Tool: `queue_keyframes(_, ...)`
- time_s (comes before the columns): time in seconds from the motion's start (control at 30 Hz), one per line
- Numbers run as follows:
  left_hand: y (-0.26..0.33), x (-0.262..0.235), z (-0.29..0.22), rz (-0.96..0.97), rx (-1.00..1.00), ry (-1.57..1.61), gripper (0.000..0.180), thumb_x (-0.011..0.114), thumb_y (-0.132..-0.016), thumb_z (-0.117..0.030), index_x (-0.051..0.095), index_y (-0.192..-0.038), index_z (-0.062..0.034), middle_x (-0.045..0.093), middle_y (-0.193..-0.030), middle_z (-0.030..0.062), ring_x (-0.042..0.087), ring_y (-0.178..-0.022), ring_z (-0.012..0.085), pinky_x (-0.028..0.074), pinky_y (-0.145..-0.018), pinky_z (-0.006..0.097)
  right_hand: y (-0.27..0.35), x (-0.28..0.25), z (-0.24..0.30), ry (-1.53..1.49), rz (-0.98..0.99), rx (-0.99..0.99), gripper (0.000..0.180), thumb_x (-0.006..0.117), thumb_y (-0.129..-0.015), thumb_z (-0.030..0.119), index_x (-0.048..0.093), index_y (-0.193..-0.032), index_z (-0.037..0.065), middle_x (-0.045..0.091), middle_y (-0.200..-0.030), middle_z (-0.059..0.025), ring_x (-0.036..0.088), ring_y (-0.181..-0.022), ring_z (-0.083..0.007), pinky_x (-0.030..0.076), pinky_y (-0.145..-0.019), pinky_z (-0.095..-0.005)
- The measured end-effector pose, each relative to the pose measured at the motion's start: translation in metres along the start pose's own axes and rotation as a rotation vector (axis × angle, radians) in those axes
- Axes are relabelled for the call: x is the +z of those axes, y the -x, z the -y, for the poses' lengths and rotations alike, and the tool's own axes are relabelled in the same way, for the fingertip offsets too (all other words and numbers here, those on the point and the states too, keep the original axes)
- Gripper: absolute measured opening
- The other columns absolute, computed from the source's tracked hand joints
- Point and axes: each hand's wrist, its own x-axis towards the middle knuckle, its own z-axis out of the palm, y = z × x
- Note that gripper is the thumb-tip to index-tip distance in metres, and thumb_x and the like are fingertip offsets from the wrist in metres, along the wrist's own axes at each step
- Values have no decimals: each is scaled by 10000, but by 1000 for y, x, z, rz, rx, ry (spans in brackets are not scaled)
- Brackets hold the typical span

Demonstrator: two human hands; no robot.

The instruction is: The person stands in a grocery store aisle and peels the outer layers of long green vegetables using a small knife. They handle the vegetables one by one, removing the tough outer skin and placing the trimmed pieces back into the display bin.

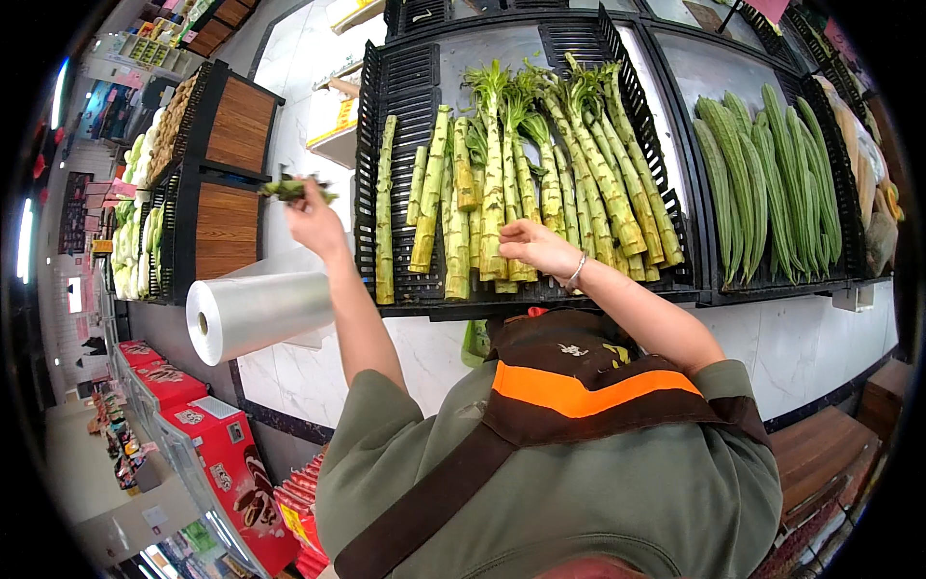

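Your left hand (311, 220) pinches green leaf trimmings (294, 189), raised beside the black crate (386, 125). Your right hand (536, 246) rests loosely curled, holding nothing, on the celtuce stalks (502, 183).

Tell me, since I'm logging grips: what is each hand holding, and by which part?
Left hand pinches a small leafy green scrap by its lower end. Right hand rests on the long green stalks, gripping none.

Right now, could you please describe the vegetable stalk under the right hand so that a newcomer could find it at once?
Start at the black slatted plastic display tray holding long pale green stalks, left of the tray of dark green ridged gourds. Near its front edge, the right hand rests on a pale green leafy-topped stalk in the middle of the row. Unlike the bare stalks on the left, it keeps a leafy tuft.
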Motion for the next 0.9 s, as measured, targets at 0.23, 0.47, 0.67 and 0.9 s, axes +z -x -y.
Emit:
queue_keyframes(0.23,-28,24,56,27,176,-672,823,699,-817,-245,231,-1361,156,400,-1307,349,404,-1224,444,334,-1038,461,8,-40,-58,60,-215,15,377,607,-892,226,532,-1175,-12,598,-1063,-94,575,-973,-140,482,-821,-287)
queue_keyframes(0.47,90,109,13,649,331,-359,180,621,-867,-225,701,-908,-69,658,-952,149,634,-861,291,511,-715,386,43,-64,-99,-54,-495,129,261,601,-864,226,624,-980,-6,658,-841,-65,602,-747,-126,492,-696,-282)
queue_keyframes(0.67,131,147,17,727,365,-587,273,631,-861,-274,661,-1067,-96,617,-1070,134,567,-1001,299,475,-854,396,63,-79,-112,149,-816,-11,215,601,-846,178,637,-950,-7,674,-857,-138,643,-766,-187,503,-713,-312)
queue_keyframes(0.9,182,176,-7,1037,534,-395,274,646,-845,-217,641,-1078,-73,607,-1046,159,573,-984,324,487,-833,398,55,-98,-100,715,-1171,-244,269,638,-786,83,549,-1030,16,571,-999,-159,561,-915,-324,460,-810,-400)
